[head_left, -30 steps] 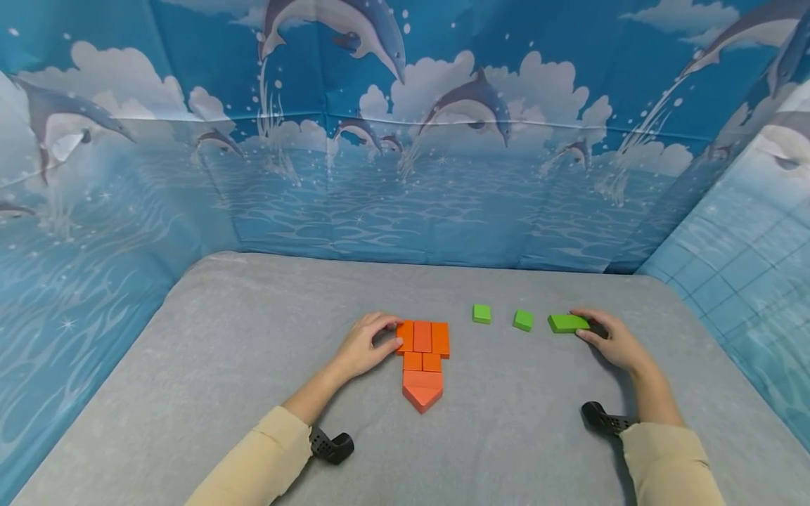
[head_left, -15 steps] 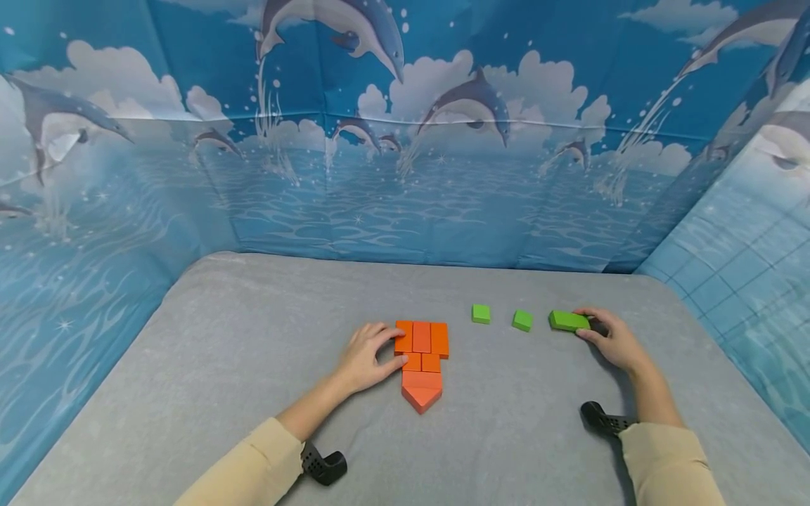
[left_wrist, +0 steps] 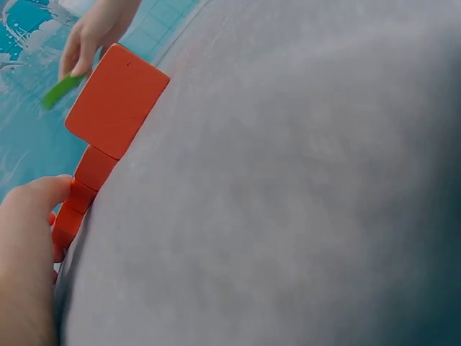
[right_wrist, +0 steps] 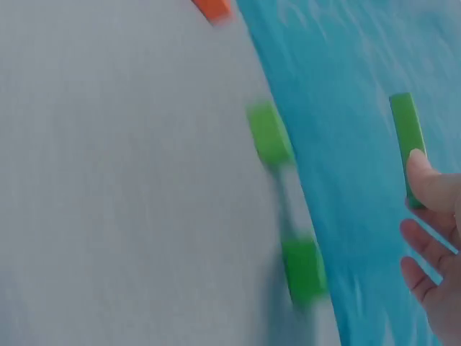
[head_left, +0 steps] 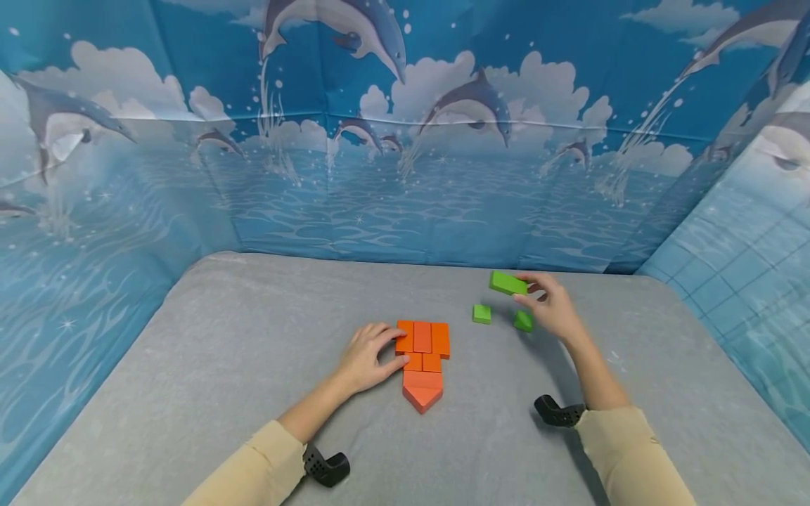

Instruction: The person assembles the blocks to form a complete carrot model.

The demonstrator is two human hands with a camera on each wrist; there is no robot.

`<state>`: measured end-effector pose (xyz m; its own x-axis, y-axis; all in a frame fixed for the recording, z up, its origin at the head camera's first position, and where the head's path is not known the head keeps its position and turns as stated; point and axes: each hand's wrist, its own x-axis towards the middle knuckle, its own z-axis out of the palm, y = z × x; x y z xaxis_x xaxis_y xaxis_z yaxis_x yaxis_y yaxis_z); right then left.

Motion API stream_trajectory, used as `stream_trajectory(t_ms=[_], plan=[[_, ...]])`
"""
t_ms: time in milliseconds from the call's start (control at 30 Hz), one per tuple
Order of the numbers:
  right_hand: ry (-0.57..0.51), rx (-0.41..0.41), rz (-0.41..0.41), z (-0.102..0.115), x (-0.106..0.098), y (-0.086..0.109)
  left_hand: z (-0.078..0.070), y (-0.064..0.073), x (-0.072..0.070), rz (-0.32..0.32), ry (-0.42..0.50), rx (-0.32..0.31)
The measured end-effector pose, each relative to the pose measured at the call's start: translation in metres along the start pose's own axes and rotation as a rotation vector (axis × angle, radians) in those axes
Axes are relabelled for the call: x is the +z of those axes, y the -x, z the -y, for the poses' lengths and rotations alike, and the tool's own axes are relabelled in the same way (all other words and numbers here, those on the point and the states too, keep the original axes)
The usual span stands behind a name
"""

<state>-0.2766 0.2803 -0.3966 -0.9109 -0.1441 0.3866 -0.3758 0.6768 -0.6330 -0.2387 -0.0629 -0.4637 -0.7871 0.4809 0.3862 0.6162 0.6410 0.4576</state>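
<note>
Green long block pinched aloft by right hand; left hand rests relaxed against orange blocks.

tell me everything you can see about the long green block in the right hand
The long green block is a flat, bright green rectangular bar, plain and smooth, apparently painted wood. The right hand pinches one end, holding it in the air roughly level above the grey table, beyond two small green cubes. Nothing else touches it.
</note>
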Motion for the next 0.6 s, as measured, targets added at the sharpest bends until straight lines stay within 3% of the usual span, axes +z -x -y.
stream_trajectory(t_ms=[367,600], plan=[[-0.048,-0.035,0.210,0.045,0.083,-0.023,0.001,-0.001,0.000,-0.012,-0.008,0.001],[-0.005,-0.026,0.287,0.048,0.108,-0.028,0.001,-0.001,0.000,-0.008,-0.007,-0.002]])
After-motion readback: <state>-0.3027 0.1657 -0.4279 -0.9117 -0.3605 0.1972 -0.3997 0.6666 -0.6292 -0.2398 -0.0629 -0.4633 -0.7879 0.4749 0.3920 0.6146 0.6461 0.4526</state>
